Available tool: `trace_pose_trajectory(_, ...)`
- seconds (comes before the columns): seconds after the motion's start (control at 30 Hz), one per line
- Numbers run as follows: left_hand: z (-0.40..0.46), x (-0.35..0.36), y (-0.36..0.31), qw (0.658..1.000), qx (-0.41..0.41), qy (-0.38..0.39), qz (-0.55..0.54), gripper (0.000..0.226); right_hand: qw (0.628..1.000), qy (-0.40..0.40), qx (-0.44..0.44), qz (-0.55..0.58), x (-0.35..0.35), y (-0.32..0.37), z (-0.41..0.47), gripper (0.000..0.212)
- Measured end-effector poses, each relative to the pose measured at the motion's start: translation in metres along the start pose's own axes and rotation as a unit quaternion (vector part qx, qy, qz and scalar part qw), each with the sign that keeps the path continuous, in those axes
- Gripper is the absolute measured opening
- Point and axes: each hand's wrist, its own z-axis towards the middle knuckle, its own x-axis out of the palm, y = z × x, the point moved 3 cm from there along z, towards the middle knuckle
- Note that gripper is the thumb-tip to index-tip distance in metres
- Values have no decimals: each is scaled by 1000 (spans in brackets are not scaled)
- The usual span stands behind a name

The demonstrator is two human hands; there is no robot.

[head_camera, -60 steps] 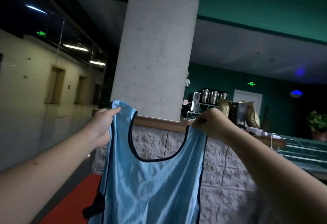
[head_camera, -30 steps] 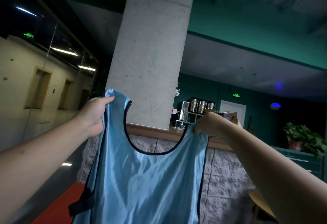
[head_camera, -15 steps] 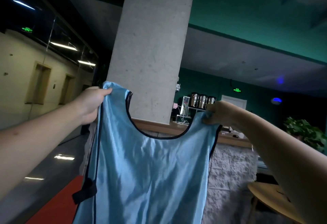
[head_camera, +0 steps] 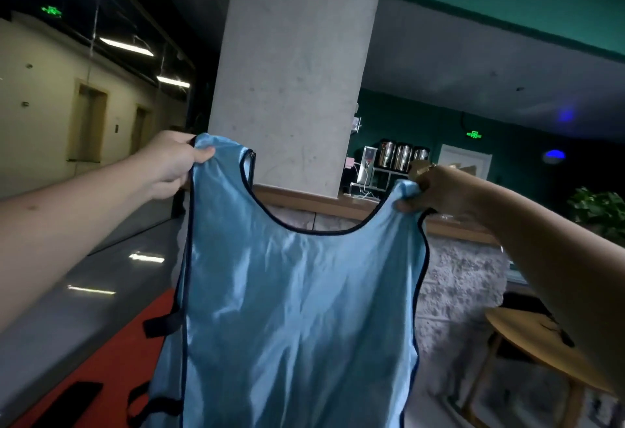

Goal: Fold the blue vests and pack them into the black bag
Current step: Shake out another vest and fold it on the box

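One blue vest [head_camera: 294, 309] hangs spread in the air before the concrete pillar [head_camera: 297, 72]; we see no black bag. Our left hand [head_camera: 172, 163] and right hand [head_camera: 436, 192] each pinch a shoulder strap. Risk: the slick satin slips from a pinch, or the loose side straps [head_camera: 162, 324] tangle in the fold.

vest [head_camera: 297, 309] spread wider | right hand [head_camera: 436, 195] moved outward, slightly lower
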Motion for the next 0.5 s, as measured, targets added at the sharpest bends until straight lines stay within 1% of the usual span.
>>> trace_pose_trajectory(0.07,8,-1,15,1000,-14,-3,3,17,998,-16,-22,49,14,0,2,25)
trace_pose_trajectory(0.13,19,-2,38,999,-32,-4,18,14,998,-11,-27,64,39,-4,16,23)
trace_pose_trajectory(0.27,37,-4,95,995,-67,-7,73,11,999,18,-30,5,98,-10,50,22)
trace_pose_trajectory(0.4,48,-7,147,992,-102,-10,78,21,996,76,-31,-38,141,-12,73,23)
trace_pose_trajectory(0.47,53,-9,161,990,-113,-13,81,16,992,99,-22,-74,154,-15,80,25)
trace_pose_trajectory(0.5,53,-11,164,990,-116,-17,81,11,990,102,-17,-94,157,-17,81,30)
